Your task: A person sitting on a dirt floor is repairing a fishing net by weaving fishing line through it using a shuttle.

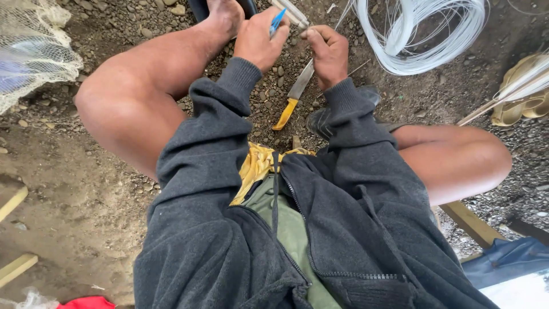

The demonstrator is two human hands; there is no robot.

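Note:
My left hand (258, 40) is closed around a small blue tool (277, 21), near the top middle of the view. Beside it, my right hand (327, 50) pinches a thin white line close to a bundle of pale sticks (291, 11). The two hands nearly touch. On the gravel below them lies a knife (294, 94) with a yellow handle and a bare blade. I sit with both knees spread, in a dark grey zip jacket.
A coil of white line (423, 34) lies at the top right. A white net (31, 48) hangs at the top left. Tan sandals (523, 91) sit at the right edge. Wooden slats (472, 223) and a blue sheet (509, 260) lie at the lower right.

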